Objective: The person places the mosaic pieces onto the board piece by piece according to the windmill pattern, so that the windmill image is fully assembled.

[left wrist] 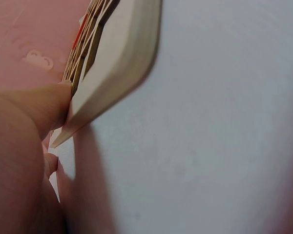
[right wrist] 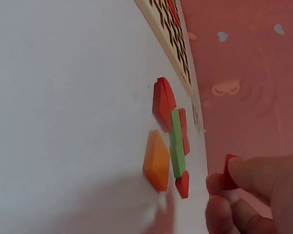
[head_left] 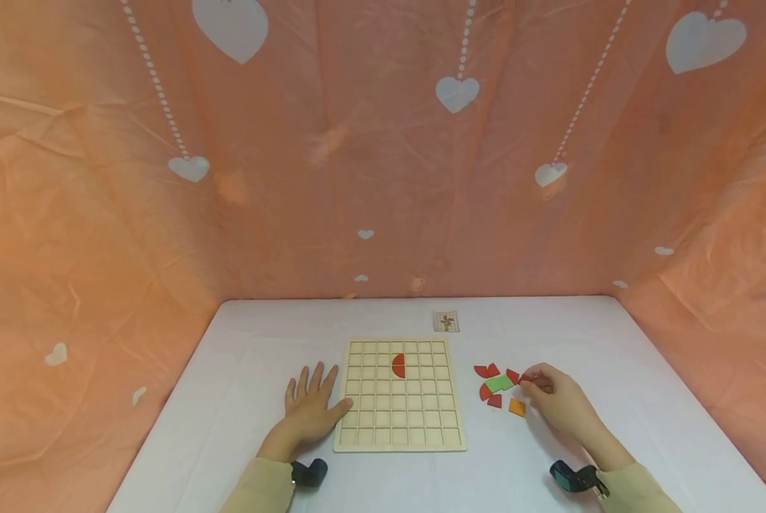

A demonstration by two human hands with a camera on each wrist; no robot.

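My left hand [head_left: 312, 410] lies with spread, straight fingers at the left edge of the wooden grid board [head_left: 395, 445], its thumb resting on the rim. Two red quarter-circle pieces [head_left: 398, 365] sit in neighbouring cells near the board's top, together making a half disc. To the right of the board, my right hand [head_left: 559, 399] pinches a red piece [right wrist: 230, 171] between thumb and fingers, raised above the table in the right wrist view. Beside that hand lie several red pieces [head_left: 485, 392], green pieces [head_left: 499, 383] and an orange square [head_left: 517, 407].
A small card [head_left: 446, 321] with a grid and a figure printed on it lies behind the board. The white table [head_left: 261, 335] is enclosed at the back and sides by orange cloth [head_left: 383, 178] with heart prints.
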